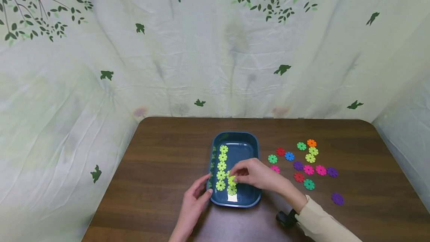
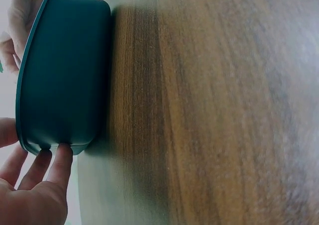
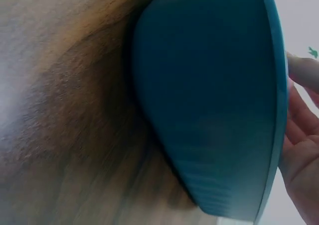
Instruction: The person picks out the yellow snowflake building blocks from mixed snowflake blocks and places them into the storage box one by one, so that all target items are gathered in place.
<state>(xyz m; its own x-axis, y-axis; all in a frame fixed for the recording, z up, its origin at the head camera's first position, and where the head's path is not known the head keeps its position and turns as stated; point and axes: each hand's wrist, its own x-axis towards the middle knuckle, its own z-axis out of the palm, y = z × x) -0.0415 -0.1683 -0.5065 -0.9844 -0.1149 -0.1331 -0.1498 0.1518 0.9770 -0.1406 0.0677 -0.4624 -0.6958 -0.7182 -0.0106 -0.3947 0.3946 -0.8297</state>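
A dark blue plastic tray (image 1: pixel 243 197) lies on the table with yellow-green notched discs in it. Several discs (image 1: pixel 221 166) form a column along its left side, and a shorter second column has a disc (image 1: pixel 231 190) at its near end. My right hand (image 1: pixel 256 174) reaches over the right rim and pinches a yellow-green notched disc (image 1: pixel 231 181) between thumb and fingertips, just above that near disc. At the tray's left rim, my left hand (image 1: pixel 193 201) holds on, its fingers (image 2: pixel 61 165) against the outer wall. The tray wall (image 3: pixel 209 100) hides the discs from the right wrist view.
Right of the tray, loose notched discs lie scattered: purple (image 1: pixel 337 198), pink (image 1: pixel 321 170), red (image 1: pixel 299 177), blue (image 1: pixel 289 156), green (image 1: pixel 309 184), orange (image 1: pixel 311 143) and yellow-green (image 1: pixel 310 158). A leaf-printed curtain (image 1: pixel 215 47) hangs behind the brown table (image 1: pixel 161 160).
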